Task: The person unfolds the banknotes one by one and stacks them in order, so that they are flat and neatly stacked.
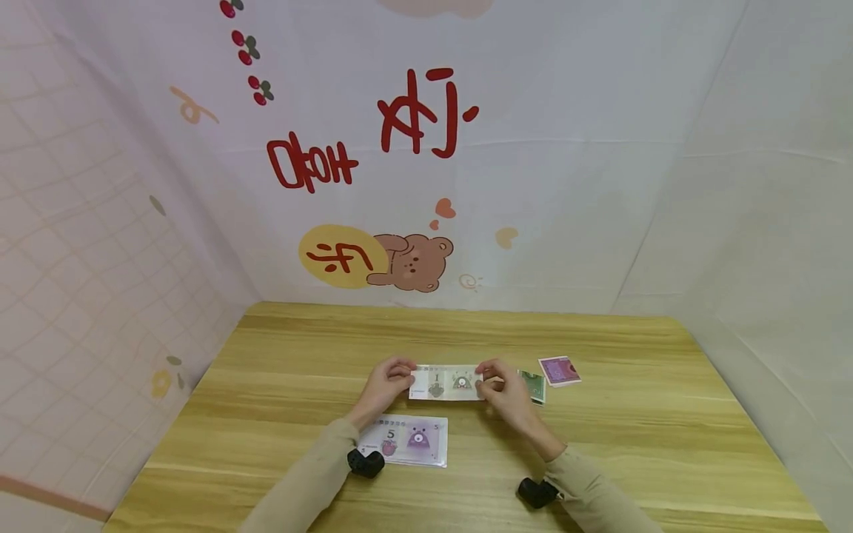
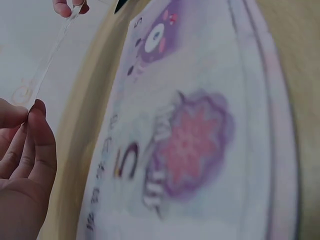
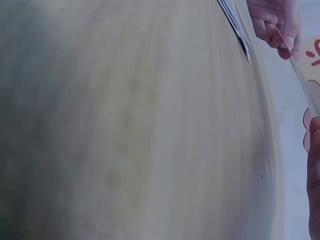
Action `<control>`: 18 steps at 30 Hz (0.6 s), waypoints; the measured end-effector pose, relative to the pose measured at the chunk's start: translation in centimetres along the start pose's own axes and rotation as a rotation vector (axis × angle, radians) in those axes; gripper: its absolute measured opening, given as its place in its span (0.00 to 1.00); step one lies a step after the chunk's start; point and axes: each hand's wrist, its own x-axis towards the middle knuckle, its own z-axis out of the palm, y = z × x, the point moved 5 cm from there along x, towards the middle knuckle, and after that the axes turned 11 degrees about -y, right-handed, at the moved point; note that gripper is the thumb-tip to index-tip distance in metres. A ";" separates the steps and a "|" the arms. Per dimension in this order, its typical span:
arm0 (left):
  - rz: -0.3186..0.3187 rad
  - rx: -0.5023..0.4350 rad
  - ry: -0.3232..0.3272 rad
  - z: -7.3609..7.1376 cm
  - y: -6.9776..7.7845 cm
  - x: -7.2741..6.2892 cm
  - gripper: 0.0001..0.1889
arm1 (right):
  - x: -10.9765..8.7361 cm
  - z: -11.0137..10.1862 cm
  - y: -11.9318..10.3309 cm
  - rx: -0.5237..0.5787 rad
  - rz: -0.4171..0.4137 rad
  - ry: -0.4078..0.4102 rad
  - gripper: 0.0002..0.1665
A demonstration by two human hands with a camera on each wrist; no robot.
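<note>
Between my two hands a play banknote [image 1: 445,383] is stretched flat, pale with a green 1 and a one-eyed cartoon figure. My left hand [image 1: 385,386] pinches its left end between thumb and fingers, seen also in the left wrist view, where the note shows edge-on. At the right end, my right hand [image 1: 505,392] pinches the note the same way; only part of that hand [image 3: 314,175] shows in the right wrist view. Below the left hand lies a stack of purple play banknotes [image 1: 426,442] marked 5, partly covered by the left forearm.
Right of my right hand lie green cards or notes [image 1: 533,386], partly hidden by it, and a purple-pink one [image 1: 560,371] beside them. All rest on a wooden table [image 1: 633,414]. A printed cloth wall [image 1: 566,185] rises behind and at both sides.
</note>
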 end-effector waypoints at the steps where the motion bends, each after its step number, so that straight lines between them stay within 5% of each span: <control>1: 0.001 0.001 0.006 -0.2 -0.5 0.0 0.13 | -0.1 0.1 -0.7 0.000 -0.004 -0.014 0.13; 6: -0.018 0.071 0.044 -1.5 -2.7 0.0 0.12 | -0.4 1.0 -2.7 0.018 -0.004 -0.089 0.12; 18: -0.027 0.083 0.010 -3.4 -3.0 -2.3 0.12 | -0.6 3.3 -3.7 0.026 -0.002 -0.220 0.10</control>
